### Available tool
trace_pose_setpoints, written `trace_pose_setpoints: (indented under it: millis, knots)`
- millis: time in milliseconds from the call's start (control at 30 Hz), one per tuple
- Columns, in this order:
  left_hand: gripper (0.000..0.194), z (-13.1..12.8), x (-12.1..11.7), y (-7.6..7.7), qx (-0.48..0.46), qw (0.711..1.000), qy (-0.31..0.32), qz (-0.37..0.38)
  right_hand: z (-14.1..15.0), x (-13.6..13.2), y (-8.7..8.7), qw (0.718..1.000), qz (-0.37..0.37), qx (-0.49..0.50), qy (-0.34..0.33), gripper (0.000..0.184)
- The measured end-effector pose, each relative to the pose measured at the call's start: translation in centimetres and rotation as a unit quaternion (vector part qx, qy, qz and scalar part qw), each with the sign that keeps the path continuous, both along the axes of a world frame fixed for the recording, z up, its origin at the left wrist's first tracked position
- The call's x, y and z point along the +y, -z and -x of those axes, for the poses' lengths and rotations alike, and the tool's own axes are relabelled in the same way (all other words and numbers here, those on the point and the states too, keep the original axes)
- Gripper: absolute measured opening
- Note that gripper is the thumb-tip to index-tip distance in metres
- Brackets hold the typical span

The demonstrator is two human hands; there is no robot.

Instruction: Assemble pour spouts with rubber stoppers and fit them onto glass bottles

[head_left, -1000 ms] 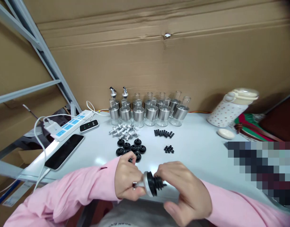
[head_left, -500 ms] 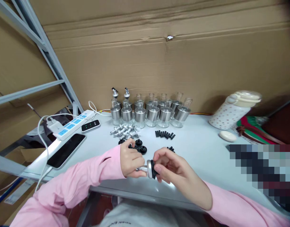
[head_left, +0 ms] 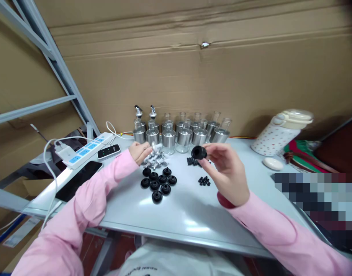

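My left hand [head_left: 139,152] is closed, its fingertips pinching a silver pourer spout [head_left: 156,148] at the edge of a pile of similar silver spouts [head_left: 157,160]. The held spout is partly hidden by my fingers and blurred. My right hand [head_left: 229,168] grips a black rubber stopper [head_left: 198,152] between thumb and fingers, raised above the table with its dark round opening showing. Below my left hand lie several black stoppers [head_left: 154,185] in a loose group. Small black caps [head_left: 204,181] and short black tubes [head_left: 192,161] lie left of my right hand.
Glass bottles with steel sleeves [head_left: 168,138] stand in two rows at the back, two topped with pourers [head_left: 153,112]. On the left lie a power strip [head_left: 91,148], a small black device [head_left: 108,151] and a phone [head_left: 81,180]. A dotted flask [head_left: 276,134] and white oval object [head_left: 272,164] sit right.
The silver spout and black stopper, together between my hands before, are now apart. My left hand moved up to the spout pile; my right hand rose with the stopper.
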State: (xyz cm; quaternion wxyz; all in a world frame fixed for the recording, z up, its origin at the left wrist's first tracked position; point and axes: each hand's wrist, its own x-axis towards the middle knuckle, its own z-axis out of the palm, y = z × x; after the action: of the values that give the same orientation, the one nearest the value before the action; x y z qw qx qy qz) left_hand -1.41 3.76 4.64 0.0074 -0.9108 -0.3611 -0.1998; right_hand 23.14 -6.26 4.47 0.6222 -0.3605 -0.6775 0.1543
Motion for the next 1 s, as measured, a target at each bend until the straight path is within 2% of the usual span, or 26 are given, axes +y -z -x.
trace_pose_setpoints:
  millis: [67,133,300,467,533,633,767,833,900,1000]
  knots:
    - [0.036,0.2,1.8,1.0,0.024,0.998,-0.047,-0.021,-0.3,1.3,1.1,0.999,0.028,-0.013,0.011,0.020]
    - [0.030,0.2,3.0,2.2,0.043,0.997,-0.064,-0.029,-0.3,1.9,2.1,0.997,0.046,-0.058,0.014,0.016]
    - [0.025,-0.1,4.0,4.6,0.071,0.993,-0.082,-0.036,0.1,1.7,3.0,0.990,0.040,-0.134,0.020,0.015]
    - [0.029,0.6,2.9,4.6,0.057,0.996,-0.047,-0.047,0.6,1.4,3.3,0.983,0.022,-0.182,0.016,0.018]
    - [0.032,1.3,1.9,4.6,0.030,0.998,-0.002,-0.058,1.1,1.4,3.5,0.980,0.011,-0.200,-0.001,0.017]
    - [0.036,2.4,0.5,4.7,-0.046,0.993,0.075,-0.078,2.6,1.4,3.5,0.970,-0.027,-0.233,-0.064,0.012]
    - [0.040,3.4,-0.6,4.9,-0.108,0.989,0.077,-0.065,6.0,1.5,3.2,0.920,-0.072,-0.361,-0.132,0.011]
    - [0.041,3.5,-0.8,4.8,-0.130,0.988,0.061,-0.052,7.7,1.6,3.3,0.892,-0.054,-0.428,-0.133,0.008]
    - [0.042,3.5,-0.9,4.8,-0.144,0.987,0.053,-0.037,8.9,1.7,3.4,0.875,-0.011,-0.464,-0.135,0.006]
    - [0.049,3.5,-1.1,4.8,-0.150,0.986,0.068,-0.019,9.0,1.6,3.0,0.880,0.049,-0.445,-0.159,0.015]
